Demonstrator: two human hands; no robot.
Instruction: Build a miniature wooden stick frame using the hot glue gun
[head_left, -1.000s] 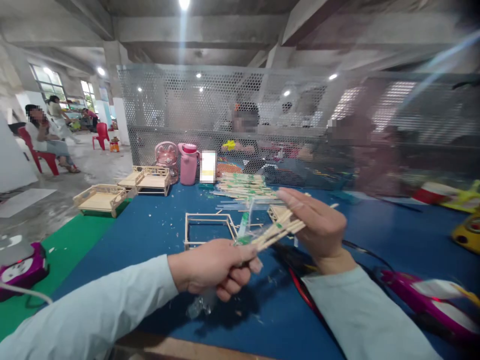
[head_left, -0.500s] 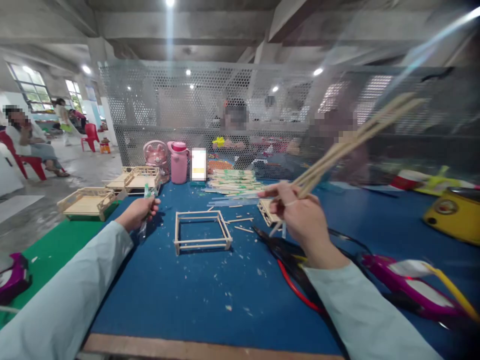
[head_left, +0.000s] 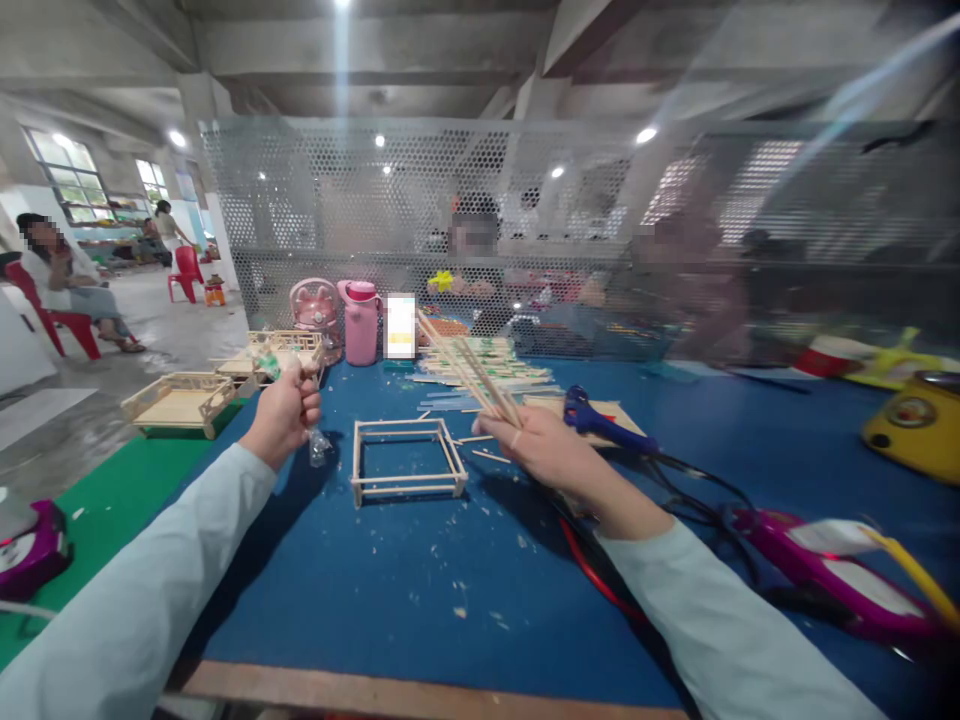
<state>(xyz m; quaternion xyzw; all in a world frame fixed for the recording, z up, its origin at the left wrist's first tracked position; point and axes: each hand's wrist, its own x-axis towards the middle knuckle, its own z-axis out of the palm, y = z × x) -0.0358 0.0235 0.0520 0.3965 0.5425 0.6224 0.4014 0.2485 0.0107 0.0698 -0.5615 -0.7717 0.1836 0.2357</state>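
My right hand (head_left: 544,450) is closed on a bundle of thin wooden sticks (head_left: 469,375) that points up and to the left over the blue table (head_left: 420,580). My left hand (head_left: 285,410) is raised at the left, closed on a crumpled clear plastic wrapper (head_left: 315,440) with green print. Between the hands a square frame of sticks (head_left: 405,460) lies on the table. A pile of wrapped stick bundles (head_left: 487,365) lies behind it.
A blue glue gun (head_left: 600,420) with black cable lies right of my right hand. Finished stick trays (head_left: 180,400) stand at the left, a pink fan (head_left: 313,305) and pink bottle (head_left: 361,322) at the back. A perforated screen (head_left: 450,220) separates people opposite. Purple tools (head_left: 817,570) lie right.
The wrapper came off the stick bundle. My left hand carried it away to the left. My right hand swung the sticks up to the right, then down to point left.
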